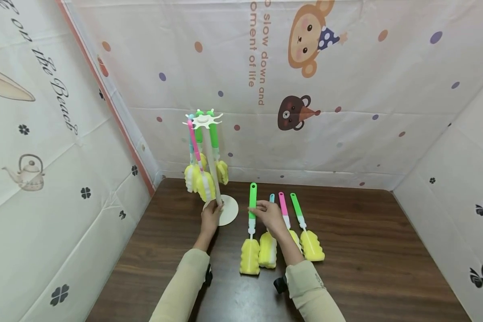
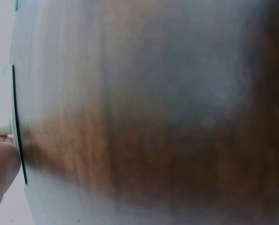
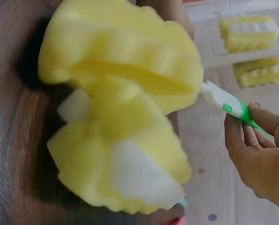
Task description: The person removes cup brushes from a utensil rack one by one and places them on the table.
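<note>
My left hand [image 1: 211,215] grips the white pole of a rack [image 1: 209,156] low down, just above its round base [image 1: 230,210]. In the left wrist view that hand [image 2: 1,164] shows only at the left edge. My right hand [image 1: 270,215] pinches the green handle of a bottle brush [image 1: 252,197] with a yellow sponge head. The right wrist view shows its thumb and fingers on the green handle [image 3: 246,114]. Beside it lie a blue-handled brush [image 1: 268,250], partly behind the hand, a pink-handled brush [image 1: 282,203] and another green-handled brush [image 1: 311,246].
Several sponge brushes [image 1: 205,185] hang from the rack's hooked top [image 1: 203,120]. The dark wooden table [image 1: 366,250] stands against a printed cloth backdrop [image 1: 346,147], with more cloth at the left [image 1: 64,201] and right [image 1: 459,179].
</note>
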{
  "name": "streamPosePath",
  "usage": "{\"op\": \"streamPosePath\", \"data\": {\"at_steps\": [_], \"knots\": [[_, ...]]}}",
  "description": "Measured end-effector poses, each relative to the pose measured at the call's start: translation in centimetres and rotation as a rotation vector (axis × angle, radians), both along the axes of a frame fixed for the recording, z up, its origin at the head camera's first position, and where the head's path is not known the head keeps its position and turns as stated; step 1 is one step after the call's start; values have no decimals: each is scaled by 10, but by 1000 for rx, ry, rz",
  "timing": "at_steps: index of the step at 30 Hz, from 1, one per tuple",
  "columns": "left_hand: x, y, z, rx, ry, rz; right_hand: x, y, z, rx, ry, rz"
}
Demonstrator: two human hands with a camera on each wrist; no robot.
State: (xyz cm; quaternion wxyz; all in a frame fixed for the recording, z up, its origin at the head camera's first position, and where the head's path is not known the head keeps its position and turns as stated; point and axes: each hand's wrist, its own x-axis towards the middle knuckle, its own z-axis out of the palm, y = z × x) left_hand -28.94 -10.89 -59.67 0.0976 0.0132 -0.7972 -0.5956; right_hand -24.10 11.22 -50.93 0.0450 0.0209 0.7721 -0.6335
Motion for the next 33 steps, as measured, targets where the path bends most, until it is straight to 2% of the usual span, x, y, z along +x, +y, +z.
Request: {"op": "streamPosePath", "data": {"at_steps": [6, 13, 19, 24, 33], "knots": [[1, 0, 1, -35, 6, 10, -11, 8, -8, -33, -19, 30], [2, 0, 2, -34, 6, 16, -20, 12, -9, 15, -25, 27], [3, 0, 3, -45, 3, 17, -27, 15, -14, -53, -59, 31], [3, -1, 3, -57, 7, 19, -32, 16, -15, -61, -78, 36], [1, 0, 2, -53, -20, 7, -39, 16, -16, -56, -147, -17]]}}
